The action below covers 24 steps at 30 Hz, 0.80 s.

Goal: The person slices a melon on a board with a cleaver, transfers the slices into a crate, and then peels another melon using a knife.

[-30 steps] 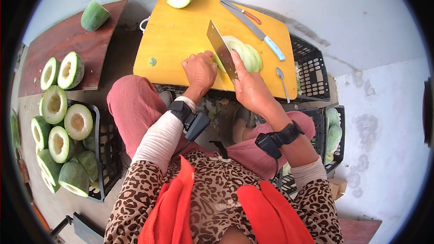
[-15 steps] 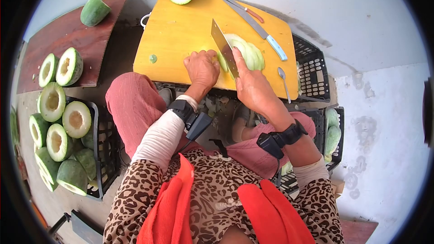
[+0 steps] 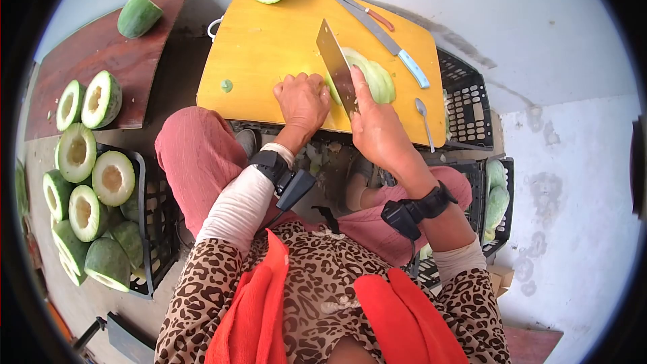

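Yellow board [image 3: 259, 54], hands [image 3: 302, 102] forward, right [image 3: 379, 129] gripping cleaver [image 3: 334, 61]

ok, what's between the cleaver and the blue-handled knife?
Between cleaver and knife: pale slices, then a bare strip of yellow board. Shows in the head view.

The left hand [image 3: 302, 102] curls knuckles-up, while the right hand [image 3: 379, 129] grips, one finger [image 3: 361, 83] extended forward.
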Available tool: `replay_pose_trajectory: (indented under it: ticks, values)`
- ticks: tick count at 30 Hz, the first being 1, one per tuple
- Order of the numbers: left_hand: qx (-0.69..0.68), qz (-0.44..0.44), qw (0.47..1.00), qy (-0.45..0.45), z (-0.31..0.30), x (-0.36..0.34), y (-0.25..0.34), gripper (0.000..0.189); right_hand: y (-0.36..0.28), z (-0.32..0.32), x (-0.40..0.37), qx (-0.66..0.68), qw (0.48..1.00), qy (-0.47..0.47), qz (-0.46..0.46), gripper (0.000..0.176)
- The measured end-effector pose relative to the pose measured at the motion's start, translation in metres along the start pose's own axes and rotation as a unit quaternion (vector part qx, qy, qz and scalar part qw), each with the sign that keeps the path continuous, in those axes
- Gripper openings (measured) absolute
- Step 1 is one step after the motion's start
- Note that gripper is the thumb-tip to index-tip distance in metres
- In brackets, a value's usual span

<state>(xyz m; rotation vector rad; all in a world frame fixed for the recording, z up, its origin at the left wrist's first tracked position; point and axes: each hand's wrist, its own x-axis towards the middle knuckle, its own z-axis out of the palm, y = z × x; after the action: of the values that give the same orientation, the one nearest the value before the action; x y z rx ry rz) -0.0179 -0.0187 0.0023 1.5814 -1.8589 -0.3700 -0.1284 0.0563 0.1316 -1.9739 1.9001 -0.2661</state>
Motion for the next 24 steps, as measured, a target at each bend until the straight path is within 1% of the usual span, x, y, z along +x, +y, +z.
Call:
replay_pose_trajectory:
  ticks: [2, 5, 8, 11, 14, 17, 20, 23, 24]
  values:
    - [-0.003, -0.002, 1.000, -0.001, 0.001, 0.001, 0.000, 0.013, 0.005, 0.000, 0.003, -0.018, 0.998, 0.045, -0.042, 0.074]
    - [-0.023, -0.001, 1.000, 0.007, -0.003, 0.002, 0.002, 0.012, 0.007, -0.002, 0.005, -0.027, 0.999, 0.020, -0.008, 0.074]
    - [-0.087, -0.010, 0.996, -0.022, 0.000, 0.008, -0.001, 0.015, 0.012, 0.001, 0.006, -0.025, 0.998, 0.031, -0.039, 0.074]
    - [-0.148, -0.074, 0.982, -0.088, -0.006, 0.011, 0.004, 0.018, 0.008, -0.001, 0.006, -0.011, 0.999, 0.034, -0.034, 0.074]
    - [-0.191, -0.058, 0.978, -0.057, 0.011, 0.014, -0.007, 0.017, 0.012, 0.002, 0.007, 0.003, 0.998, 0.044, -0.043, 0.074]
    - [-0.292, -0.177, 0.924, -0.174, -0.002, 0.023, 0.000, 0.017, 0.014, 0.005, 0.009, -0.007, 0.998, 0.043, -0.054, 0.074]
    - [-0.317, -0.195, 0.909, -0.186, -0.008, 0.025, 0.003, 0.018, 0.013, 0.003, 0.009, -0.006, 0.999, 0.033, -0.036, 0.073]
    - [-0.318, -0.207, 0.906, -0.188, -0.004, 0.026, 0.001, 0.017, 0.005, -0.008, 0.007, -0.013, 0.999, -0.009, 0.029, 0.074]
    - [-0.317, -0.210, 0.905, -0.188, -0.004, 0.026, 0.002, 0.016, 0.005, -0.008, 0.008, -0.033, 0.999, 0.000, 0.024, 0.073]
